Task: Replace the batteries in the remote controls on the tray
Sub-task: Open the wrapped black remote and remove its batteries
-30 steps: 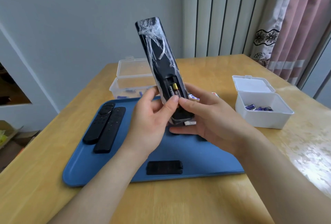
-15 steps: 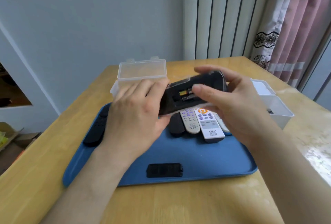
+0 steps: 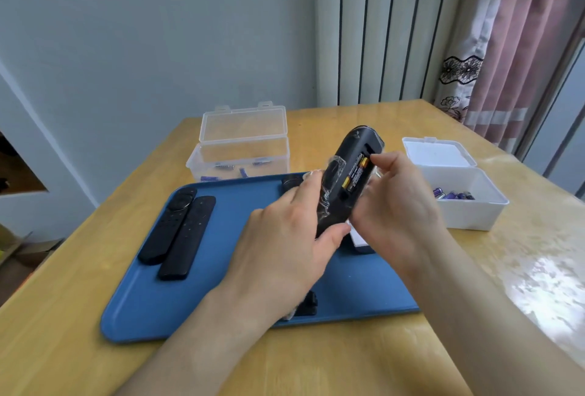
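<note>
Your left hand (image 3: 285, 237) and right hand (image 3: 399, 205) are both bare, with plain fingers and smooth backs on which the knuckles show only as low, soft ridges. The wrists are uncovered as well. Your left forearm (image 3: 202, 342) and right forearm (image 3: 493, 316) are bare skin along their whole visible length, right out to the bottom and lower right edges of the picture, and the wide-angle lens makes them look broader the closer they come to those edges.
</note>
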A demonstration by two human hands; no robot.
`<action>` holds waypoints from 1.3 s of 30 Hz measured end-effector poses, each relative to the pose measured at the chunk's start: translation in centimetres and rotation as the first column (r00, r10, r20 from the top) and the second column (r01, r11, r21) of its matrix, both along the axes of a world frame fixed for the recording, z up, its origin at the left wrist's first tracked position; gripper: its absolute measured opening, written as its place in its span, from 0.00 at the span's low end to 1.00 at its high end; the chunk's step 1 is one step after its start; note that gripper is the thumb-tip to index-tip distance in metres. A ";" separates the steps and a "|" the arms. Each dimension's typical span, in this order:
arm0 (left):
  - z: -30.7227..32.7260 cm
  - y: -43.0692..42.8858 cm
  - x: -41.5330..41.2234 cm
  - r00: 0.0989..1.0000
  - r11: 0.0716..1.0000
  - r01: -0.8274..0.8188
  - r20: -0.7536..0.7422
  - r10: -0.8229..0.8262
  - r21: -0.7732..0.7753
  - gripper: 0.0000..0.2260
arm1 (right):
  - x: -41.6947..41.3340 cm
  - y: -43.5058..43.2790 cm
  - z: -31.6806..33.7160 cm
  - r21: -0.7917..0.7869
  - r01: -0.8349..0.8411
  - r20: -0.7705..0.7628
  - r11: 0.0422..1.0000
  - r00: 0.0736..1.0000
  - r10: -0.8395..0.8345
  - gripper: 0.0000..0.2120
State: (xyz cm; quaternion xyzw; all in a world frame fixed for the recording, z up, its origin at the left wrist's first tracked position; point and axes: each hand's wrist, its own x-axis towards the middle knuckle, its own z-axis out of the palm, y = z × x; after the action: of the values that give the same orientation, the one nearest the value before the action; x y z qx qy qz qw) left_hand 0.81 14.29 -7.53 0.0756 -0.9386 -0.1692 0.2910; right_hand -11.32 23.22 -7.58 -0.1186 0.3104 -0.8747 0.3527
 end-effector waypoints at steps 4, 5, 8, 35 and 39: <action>-0.1 -0.2 -0.1 0.999 0.994 0.041 -0.026 -0.039 0.104 0.23 | 0.1 0.0 0.1 0.009 -0.022 -0.024 1.000 0.999 0.022 0.13; -0.1 -0.3 -0.1 0.998 0.992 0.046 -0.038 -0.041 0.121 0.22 | 0.1 -0.1 0.2 0.013 -0.028 -0.039 1.000 0.999 0.028 0.13; -0.1 -0.1 -0.1 0.996 0.992 0.057 -0.071 -0.050 0.112 0.24 | 0.3 0.0 0.5 0.008 -0.047 -0.058 0.999 0.997 0.047 0.10; -0.6 0.1 -0.2 0.995 0.999 0.032 -0.100 -0.029 0.029 0.30 | 1.4 -0.1 1.6 -0.045 -0.052 -0.054 0.998 0.997 0.050 0.21; -0.7 0.3 -0.3 0.994 1.000 0.023 -0.104 -0.023 0.000 0.30 | 1.2 0.0 1.9 -0.030 -0.035 -0.051 0.999 0.998 0.034 0.12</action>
State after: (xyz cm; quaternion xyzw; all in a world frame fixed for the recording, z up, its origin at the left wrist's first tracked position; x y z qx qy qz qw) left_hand 0.55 14.60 -8.22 0.0561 -0.9229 -0.1769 0.3375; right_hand -10.16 23.19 -5.71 -0.1511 0.3037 -0.8699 0.3580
